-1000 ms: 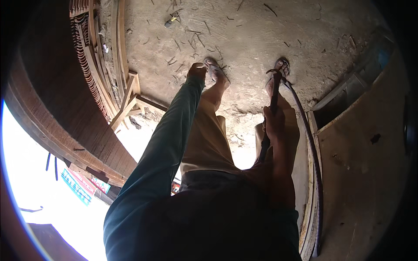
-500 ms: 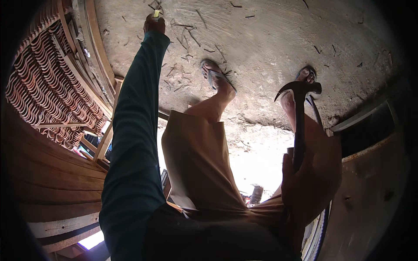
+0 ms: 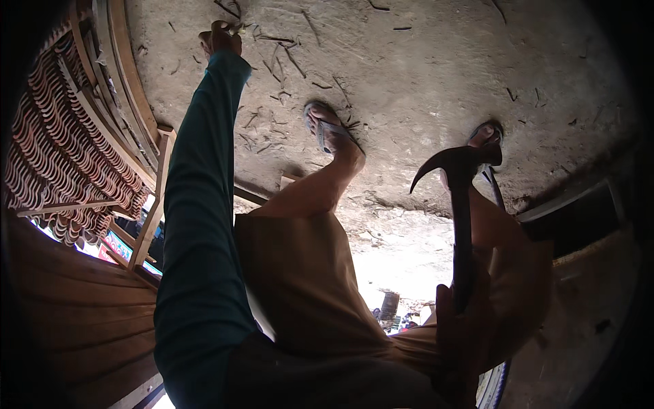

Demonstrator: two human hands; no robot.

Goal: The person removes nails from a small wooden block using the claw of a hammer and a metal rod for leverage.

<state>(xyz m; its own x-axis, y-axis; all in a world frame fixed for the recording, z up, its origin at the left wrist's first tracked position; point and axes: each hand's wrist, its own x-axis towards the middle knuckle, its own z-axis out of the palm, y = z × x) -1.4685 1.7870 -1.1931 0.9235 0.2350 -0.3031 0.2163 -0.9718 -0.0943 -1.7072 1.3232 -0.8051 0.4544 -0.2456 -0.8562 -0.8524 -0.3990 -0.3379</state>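
Observation:
My right hand (image 3: 464, 334), dark in shadow, is wrapped round the handle of a claw hammer (image 3: 462, 218). The hammer stands head up in front of my right leg, its curved claw pointing left. My left arm, in a teal sleeve, reaches far forward to the floor. At its end my left hand (image 3: 222, 39) has curled fingers, with a small pale yellow bit at the fingertips, too small to name. Dark, thin, nail-like pieces (image 3: 278, 39), some bent, lie on the floor beside that hand.
My sandalled feet (image 3: 328, 126) stand on a rough, dusty concrete floor (image 3: 409, 82). Stacked wavy clay roof tiles (image 3: 75, 150) and wooden beams (image 3: 133, 88) are at the left, above brown boards (image 3: 82, 286). A dark box-like opening (image 3: 572, 211) stands at the right.
My left hand has shifted slightly left, and the yellow bit shows less. The hammer has tilted, its head lower in view and a little left. The whole view has shifted somewhat.

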